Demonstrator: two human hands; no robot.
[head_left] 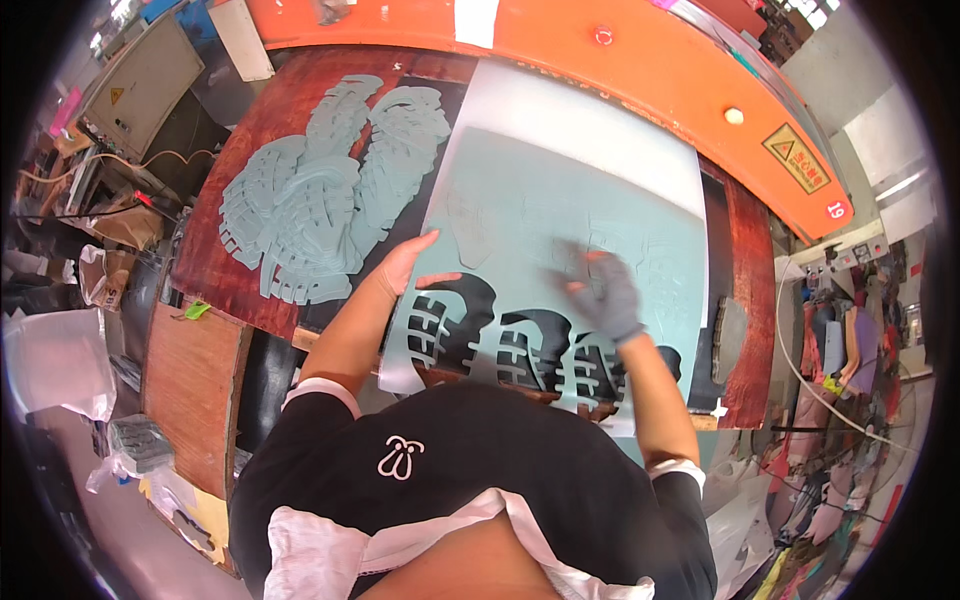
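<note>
A pale grey-green sheet (510, 190) lies before me. Comb-like shapes are cut out along its near edge, and black shows through these holes (465, 310). My bare left hand (405, 268) is at the sheet's left edge, with its thumb and fingers apart. Over the right half of the sheet is my right hand (608, 300) in a grey glove with uncovered fingertips. Motion smears its fingers, and I cannot tell whether it touches the sheet. Faint outlines mark the sheet beyond both hands.
Overlapping stacks of cut grey-green pieces (310, 200) lie on the dark red table (240, 140) at the left. An orange machine beam (560, 35) spans the far side. A curved grey piece (728, 340) rests at the right. A brown wooden panel (190, 385) stands at the near left.
</note>
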